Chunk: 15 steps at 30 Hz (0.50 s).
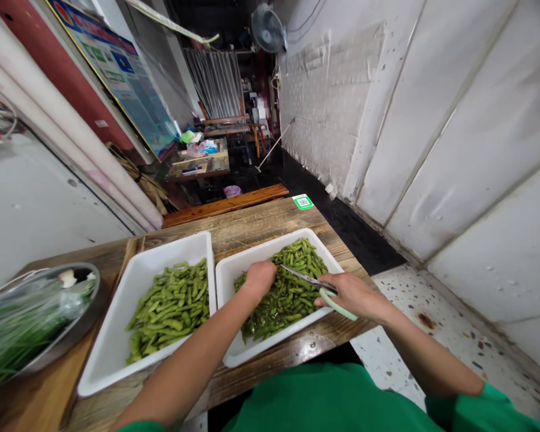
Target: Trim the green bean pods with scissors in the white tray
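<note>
Green soybean pods (292, 300) lie wet in the right white tray (227, 358), heaped toward its far right corner. Over this heap my left hand (261, 277) is closed, its fingertips turned down; what they pinch is hidden. My right hand (348, 294) grips a pair of scissors (312, 279) with pale green handles. Their blades point left toward my left hand and look slightly parted. To the left, a second white tray (103, 354) holds more green pods (175, 306), mostly along its right side.
A metal bowl (96, 288) with bagged green stalks (22, 324) stands at the left on the wooden table (252, 222). Beyond are a wooden bench (229, 204) and a cluttered table (207, 165). A white wall (432, 150) runs along the right.
</note>
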{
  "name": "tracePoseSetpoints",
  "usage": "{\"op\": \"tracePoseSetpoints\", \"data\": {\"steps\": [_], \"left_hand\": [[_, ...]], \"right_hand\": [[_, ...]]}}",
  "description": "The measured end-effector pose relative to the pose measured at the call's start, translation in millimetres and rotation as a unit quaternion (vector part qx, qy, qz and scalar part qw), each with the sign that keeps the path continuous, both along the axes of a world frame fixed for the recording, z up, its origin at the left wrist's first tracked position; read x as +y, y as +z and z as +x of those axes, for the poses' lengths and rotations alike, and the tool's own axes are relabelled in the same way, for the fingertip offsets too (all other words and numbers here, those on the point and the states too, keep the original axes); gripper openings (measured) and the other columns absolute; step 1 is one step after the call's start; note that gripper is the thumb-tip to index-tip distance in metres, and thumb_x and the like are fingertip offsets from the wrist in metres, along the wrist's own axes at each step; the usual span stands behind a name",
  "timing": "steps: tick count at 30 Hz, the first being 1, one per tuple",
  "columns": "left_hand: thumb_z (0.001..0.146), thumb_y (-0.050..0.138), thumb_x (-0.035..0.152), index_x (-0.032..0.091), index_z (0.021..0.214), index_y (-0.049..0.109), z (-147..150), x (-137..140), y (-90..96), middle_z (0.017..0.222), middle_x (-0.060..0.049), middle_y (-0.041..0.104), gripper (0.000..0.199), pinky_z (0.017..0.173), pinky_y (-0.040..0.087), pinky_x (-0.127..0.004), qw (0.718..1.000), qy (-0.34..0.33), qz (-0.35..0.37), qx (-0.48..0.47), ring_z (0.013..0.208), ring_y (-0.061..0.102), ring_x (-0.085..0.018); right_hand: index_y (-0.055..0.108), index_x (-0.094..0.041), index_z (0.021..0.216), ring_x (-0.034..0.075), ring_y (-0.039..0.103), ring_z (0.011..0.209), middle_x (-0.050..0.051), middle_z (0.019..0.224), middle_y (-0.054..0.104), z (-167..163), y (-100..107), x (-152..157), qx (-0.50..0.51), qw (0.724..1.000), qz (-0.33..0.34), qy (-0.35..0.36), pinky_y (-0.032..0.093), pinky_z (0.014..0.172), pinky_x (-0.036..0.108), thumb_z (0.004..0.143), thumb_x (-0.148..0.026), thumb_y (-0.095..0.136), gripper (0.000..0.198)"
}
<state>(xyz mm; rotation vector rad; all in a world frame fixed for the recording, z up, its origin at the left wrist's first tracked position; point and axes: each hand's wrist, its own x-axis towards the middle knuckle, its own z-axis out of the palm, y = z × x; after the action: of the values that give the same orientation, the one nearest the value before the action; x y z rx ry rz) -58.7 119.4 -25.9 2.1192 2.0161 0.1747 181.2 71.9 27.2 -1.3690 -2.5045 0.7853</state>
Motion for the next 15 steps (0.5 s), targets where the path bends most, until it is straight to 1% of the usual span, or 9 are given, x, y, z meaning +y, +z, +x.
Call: {"op": "tracePoseSetpoints", "data": {"steps": [2,4,5,6,8,10,11,13,15], "left_hand": [[0.067,0.05,0.017,0.011,0.066,0.063,-7,-5,4.6,0.071,-0.014,0.062,0.015,0.065,0.038,-0.029,1.0,-0.004,0.007,-0.023,0.072,0.057,-0.022],[0.068,0.051,0.027,0.013,0.067,0.063,-15,-14,10.6,0.065,-0.007,0.061,0.018,0.057,0.037,-0.024,0.991,0.004,0.008,-0.135,0.06,0.054,-0.016],[0.069,0.05,0.032,0.013,0.068,0.062,-18,-20,13.8,0.06,-0.004,0.059,0.022,0.051,0.034,-0.022,0.976,0.015,-0.003,-0.219,0.052,0.051,-0.013],[0.069,0.05,0.036,0.013,0.069,0.062,-20,-27,16.9,0.054,-0.001,0.055,0.026,0.046,0.031,-0.021,0.95,0.029,-0.023,-0.311,0.045,0.045,-0.009],[0.068,0.051,0.043,0.012,0.07,0.06,-20,-42,22.8,0.047,0.002,0.049,0.033,0.04,0.023,-0.019,0.882,0.055,-0.075,-0.463,0.036,0.032,-0.005],[0.066,0.054,0.044,0.011,0.071,0.058,-15,-57,28.5,0.051,0.001,0.051,0.034,0.038,0.019,-0.019,0.82,0.071,-0.114,-0.557,0.034,0.025,-0.002],[0.065,0.057,0.043,0.011,0.072,0.058,-12,-63,31.2,0.057,0.0,0.054,0.033,0.038,0.018,-0.019,0.796,0.075,-0.121,-0.588,0.035,0.025,-0.001],[0.064,0.059,0.04,0.011,0.071,0.057,-6,-73,36.3,0.065,-0.002,0.057,0.031,0.038,0.018,-0.018,0.768,0.077,-0.12,-0.625,0.036,0.027,-0.001],[0.065,0.059,0.038,0.011,0.069,0.056,-2,-79,40.4,0.061,-0.001,0.056,0.028,0.038,0.018,-0.018,0.758,0.078,-0.115,-0.637,0.036,0.028,-0.001]], "right_hand": [[0.06,-0.02,0.093,0.018,0.058,0.07,0.004,0.078,0.064,0,-1,0,0.003,1.0,0.003,-0.004,0.036,0.059,0.022,0.068,-0.051,0.052,0.04],[0.06,-0.02,0.093,0.018,0.058,0.07,0.005,0.078,0.064,0,-1,-1,0.008,1.0,0.003,-0.007,0.037,0.06,0.023,0.069,-0.052,0.051,0.041],[0.059,-0.02,0.095,0.018,0.058,0.07,0.005,0.078,0.064,0,0,-1,0.01,1.0,0.003,-0.011,0.037,0.06,0.023,0.069,-0.053,0.05,0.043],[0.058,-0.02,0.097,0.018,0.058,0.07,0.005,0.078,0.064,-2,1,-2,0.012,1.0,0.005,-0.013,0.037,0.06,0.023,0.069,-0.054,0.049,0.045],[0.056,-0.02,0.101,0.019,0.057,0.071,0.006,0.079,0.063,-5,4,-2,0.014,1.0,0.009,-0.011,0.037,0.06,0.023,0.069,-0.056,0.049,0.049],[0.055,-0.02,0.101,0.019,0.057,0.073,0.006,0.08,0.063,-11,8,-3,0.016,1.0,0.011,0.012,0.036,0.06,0.023,0.069,-0.057,0.048,0.05],[0.055,-0.019,0.1,0.019,0.057,0.073,0.006,0.08,0.063,-15,10,-4,0.016,0.999,0.012,0.029,0.036,0.06,0.023,0.069,-0.058,0.047,0.05],[0.055,-0.018,0.098,0.018,0.056,0.072,0.006,0.079,0.062,-22,12,-6,0.012,0.998,0.018,0.061,0.036,0.06,0.023,0.068,-0.059,0.046,0.052],[0.055,-0.017,0.097,0.018,0.055,0.07,0.006,0.079,0.061,-28,14,-8,0.01,0.996,0.025,0.081,0.035,0.059,0.023,0.067,-0.061,0.046,0.054]]}}
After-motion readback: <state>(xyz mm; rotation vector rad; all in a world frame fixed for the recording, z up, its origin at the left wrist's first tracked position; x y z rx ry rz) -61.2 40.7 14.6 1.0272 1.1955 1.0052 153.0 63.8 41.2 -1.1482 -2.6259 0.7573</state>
